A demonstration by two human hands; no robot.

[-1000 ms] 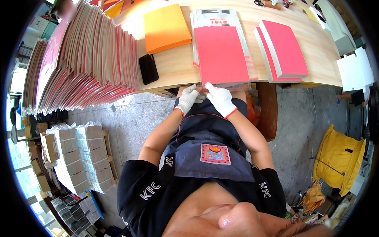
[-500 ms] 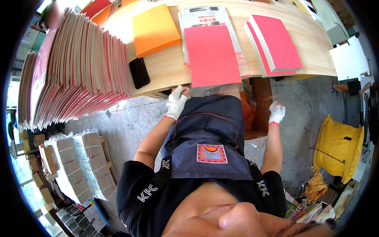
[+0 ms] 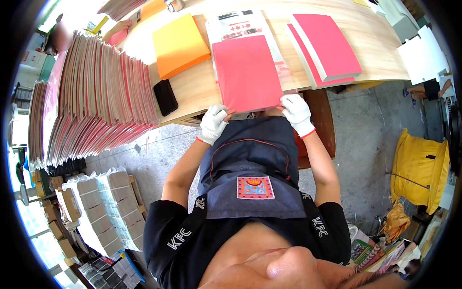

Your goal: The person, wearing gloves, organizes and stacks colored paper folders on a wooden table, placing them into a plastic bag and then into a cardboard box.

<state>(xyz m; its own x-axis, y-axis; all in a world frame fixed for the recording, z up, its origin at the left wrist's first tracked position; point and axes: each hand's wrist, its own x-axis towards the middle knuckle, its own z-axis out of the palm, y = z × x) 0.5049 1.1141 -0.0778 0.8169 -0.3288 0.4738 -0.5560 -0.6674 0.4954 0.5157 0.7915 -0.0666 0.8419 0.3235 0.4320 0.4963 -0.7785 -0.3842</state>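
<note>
A flat red sheet (image 3: 248, 72) lies at the table's front edge, its near end reaching over the edge toward me. Its surface looks slightly glossy, perhaps under thin clear plastic; I cannot tell for sure. My left hand (image 3: 214, 124), in a white knit glove with bare fingertips, pinches its near left corner. At the near right corner my right hand (image 3: 298, 115), gloved alike, pinches the edge too. Beneath the sheet lies printed clear plastic packaging (image 3: 236, 20). To its right two thick pink-covered books (image 3: 329, 45) overlap, and to its left sits an orange stack (image 3: 180, 45).
A black phone (image 3: 165, 97) rests near the table's front edge. Tall rows of folded red-and-white booklets (image 3: 103, 82) stand at the left. Wrapped paper bundles (image 3: 103, 207) are on the floor at left, and a yellow sack (image 3: 418, 168) at right. Another person's hand (image 3: 124, 28) shows far left.
My right hand has come in from the right side and taken the sheet's near right corner. My left hand has closed on the left corner. The loose plastic below the sheet no longer shows.
</note>
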